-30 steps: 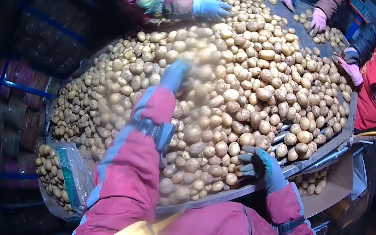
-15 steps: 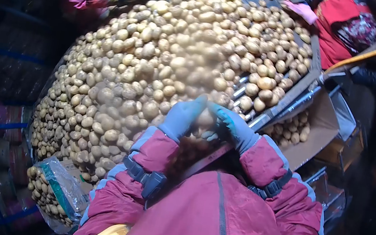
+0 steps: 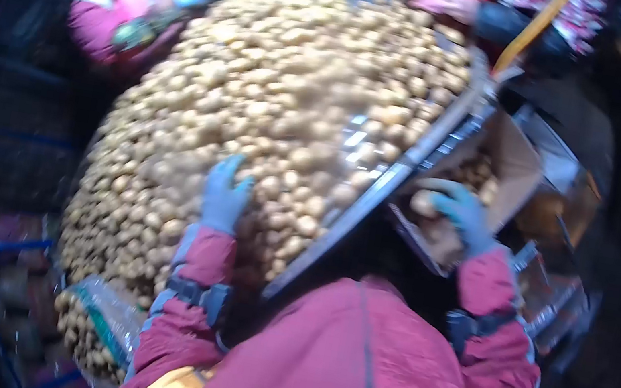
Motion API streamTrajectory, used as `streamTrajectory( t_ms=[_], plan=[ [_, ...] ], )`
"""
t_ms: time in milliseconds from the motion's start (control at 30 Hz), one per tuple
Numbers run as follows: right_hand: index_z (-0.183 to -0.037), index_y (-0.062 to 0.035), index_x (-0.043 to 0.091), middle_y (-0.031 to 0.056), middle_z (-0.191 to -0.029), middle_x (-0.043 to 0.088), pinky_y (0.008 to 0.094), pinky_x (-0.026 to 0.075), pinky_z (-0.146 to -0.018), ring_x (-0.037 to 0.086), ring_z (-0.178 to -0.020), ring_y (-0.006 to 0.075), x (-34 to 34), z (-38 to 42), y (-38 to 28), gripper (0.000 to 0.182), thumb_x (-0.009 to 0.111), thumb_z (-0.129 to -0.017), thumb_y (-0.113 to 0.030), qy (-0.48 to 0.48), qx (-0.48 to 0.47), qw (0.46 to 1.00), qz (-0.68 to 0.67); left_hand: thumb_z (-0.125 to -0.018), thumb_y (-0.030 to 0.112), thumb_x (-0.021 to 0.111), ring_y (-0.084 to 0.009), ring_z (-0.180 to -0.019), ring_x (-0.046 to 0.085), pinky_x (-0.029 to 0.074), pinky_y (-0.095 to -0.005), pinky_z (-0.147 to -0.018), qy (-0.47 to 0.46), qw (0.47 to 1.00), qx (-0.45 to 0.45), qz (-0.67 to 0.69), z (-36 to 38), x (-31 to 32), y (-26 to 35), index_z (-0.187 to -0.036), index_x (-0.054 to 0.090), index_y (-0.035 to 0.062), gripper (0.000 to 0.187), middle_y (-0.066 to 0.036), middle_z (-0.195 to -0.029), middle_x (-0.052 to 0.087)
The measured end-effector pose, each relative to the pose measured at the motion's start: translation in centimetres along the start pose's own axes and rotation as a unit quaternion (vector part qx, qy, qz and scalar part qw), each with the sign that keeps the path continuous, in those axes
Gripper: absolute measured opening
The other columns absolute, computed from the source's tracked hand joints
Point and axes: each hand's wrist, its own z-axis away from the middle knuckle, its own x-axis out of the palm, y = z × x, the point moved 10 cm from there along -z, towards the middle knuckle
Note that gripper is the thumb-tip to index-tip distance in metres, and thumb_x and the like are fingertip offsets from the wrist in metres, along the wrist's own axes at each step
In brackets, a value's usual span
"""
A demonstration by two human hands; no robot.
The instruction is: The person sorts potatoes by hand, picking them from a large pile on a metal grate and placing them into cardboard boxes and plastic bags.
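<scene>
Potatoes [image 3: 171,148] lie in a broad heap on a metal-rimmed sorting table. My left hand [image 3: 226,197], in a blue glove, is over the near part of the heap with its fingers apart and nothing visible in it. My right hand [image 3: 463,214], gloved too, has its fingers curled round a pale potato [image 3: 423,203]. That hand is above the cardboard box [image 3: 522,167] to the right of the table, where more potatoes [image 3: 480,176] lie. The picture is blurred by motion.
The table's metal rim [image 3: 375,196] runs between the heap and the box. A plastic-lined box of potatoes [image 3: 81,332] stands at lower left. One person in pink [image 3: 124,10] works at the far left; another person's pink-gloved hand [image 3: 446,2] reaches in at top right.
My hands were together around a potato at the heap's near edge. They have parted: my right hand moved right over the box with a potato, my left moved left over the heap. The view has shifted.
</scene>
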Motion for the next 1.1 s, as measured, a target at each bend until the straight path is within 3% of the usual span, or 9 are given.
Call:
streamTrajectory(
  t_ms=[100, 167, 300, 400, 533, 700, 833, 967, 1100],
  plan=[
    [-0.133, 0.0009, 0.059, 0.01, -0.122, 0.066, 0.0304, 0.051, -0.1, 0.064, -0.111, 0.0184, -6.7, -0.5, 1.9, 0.039, 0.061, -0.101, -0.021, 0.093, -0.01, 0.994, -0.053, -0.083, 0.046, 0.07, -0.0424, -0.13, 0.05, 0.036, -0.049, -0.114, -0.023, 0.98, -0.001, -0.195, 2.0, 2.5, -7.1, -0.131, 0.06, 0.0017, 0.066, -0.026, -0.136, 0.056],
    [-0.131, -0.0014, 0.061, 0.0135, -0.123, 0.066, 0.031, 0.055, -0.093, 0.066, -0.11, 0.0201, -7.4, -0.9, 2.9, 0.037, 0.058, -0.103, -0.027, 0.147, 0.023, 0.982, -0.115, -0.073, 0.045, 0.074, -0.0435, -0.128, 0.047, 0.035, -0.054, -0.111, 0.006, 0.984, 0.013, -0.179, 1.8, 1.1, 0.1, -0.122, 0.063, 0.0045, 0.064, -0.024, -0.127, 0.056],
    [-0.123, -0.0002, 0.065, 0.0133, -0.112, 0.07, 0.0279, 0.06, -0.072, 0.072, -0.085, 0.0202, 2.4, -4.7, 2.7, 0.035, 0.057, -0.103, -0.028, 0.033, 0.088, 0.988, -0.123, -0.081, 0.039, 0.071, -0.0409, -0.13, 0.044, 0.034, -0.0541, -0.111, 0.057, 0.971, -0.012, -0.233, 2.3, 2.1, 3.4, -0.119, 0.067, 0.0126, 0.047, -0.019, -0.136, 0.053],
    [-0.122, 0.0005, 0.066, 0.0135, -0.11, 0.072, 0.027, 0.059, -0.069, 0.072, -0.082, 0.0188, 10.7, -6.6, 0.2, 0.035, 0.056, -0.104, -0.028, -0.059, 0.103, 0.981, -0.153, -0.088, 0.032, 0.066, -0.0339, -0.118, 0.056, 0.045, -0.0438, -0.101, 0.029, 0.997, 0.069, -0.015, 3.2, 0.2, 2.8, -0.12, 0.067, 0.0098, 0.04, -0.019, -0.126, 0.06],
    [-0.127, 0.0011, 0.063, 0.0139, -0.116, 0.071, 0.0298, 0.061, -0.072, 0.073, -0.087, 0.0196, 16.3, -8.7, 1.1, 0.038, 0.055, -0.104, -0.028, -0.132, 0.144, 0.973, -0.124, -0.088, 0.023, 0.066, -0.0386, -0.09, 0.065, 0.053, -0.0448, -0.081, 0.167, 0.969, -0.176, 0.033, 2.6, -11.6, -9.9, -0.102, 0.069, 0.0016, 0.026, -0.021, -0.1, 0.068],
    [-0.124, 0.0019, 0.065, 0.0131, -0.112, 0.072, 0.0314, 0.061, -0.076, 0.073, -0.089, 0.0201, 20.6, -10.1, 0.5, 0.032, 0.055, -0.103, -0.02, -0.174, 0.162, 0.962, -0.132, -0.087, 0.047, 0.067, -0.0438, -0.103, 0.066, 0.051, -0.0468, -0.09, 0.043, 0.926, -0.323, -0.191, 1.4, -11.8, -22.2, -0.14, 0.054, 0.0088, 0.066, -0.028, -0.115, 0.067],
    [-0.126, 0.0016, 0.064, 0.0129, -0.116, 0.072, 0.0321, 0.06, -0.081, 0.072, -0.094, 0.0218, 23.8, -11.1, 1.8, 0.034, 0.057, -0.102, -0.022, -0.216, 0.167, 0.953, -0.134, -0.078, 0.052, 0.072, -0.0425, -0.113, 0.063, 0.048, -0.045, -0.098, 0.061, 0.925, -0.374, 0.036, -2.4, -10.8, -18.4, -0.142, 0.051, 0.0105, 0.079, -0.028, -0.121, 0.065],
    [-0.125, 0.0016, 0.065, 0.0124, -0.118, 0.071, 0.0317, 0.059, -0.082, 0.071, -0.096, 0.0208, 26.6, -11.9, 1.5, 0.035, 0.058, -0.101, -0.023, -0.242, 0.159, 0.953, -0.091, -0.081, 0.044, 0.074, -0.0291, -0.105, 0.066, 0.052, -0.0402, -0.09, 0.033, 0.979, -0.191, 0.061, -7.3, -5.9, -13.9, -0.131, 0.061, 0.0101, 0.062, -0.016, -0.117, 0.069],
    [-0.121, 0.0007, 0.068, 0.0107, -0.116, 0.071, 0.0321, 0.059, -0.082, 0.07, -0.094, 0.0199, 26.2, -12.0, 0.9, 0.036, 0.057, -0.101, -0.028, -0.225, 0.164, 0.955, -0.099, -0.092, 0.037, 0.07, -0.0172, -0.106, 0.066, 0.053, -0.032, -0.092, 0.048, 0.826, -0.249, 0.503, -6.2, -5.7, -9.0, -0.133, 0.062, 0.0015, 0.055, -0.005, -0.12, 0.069]
  ],
)
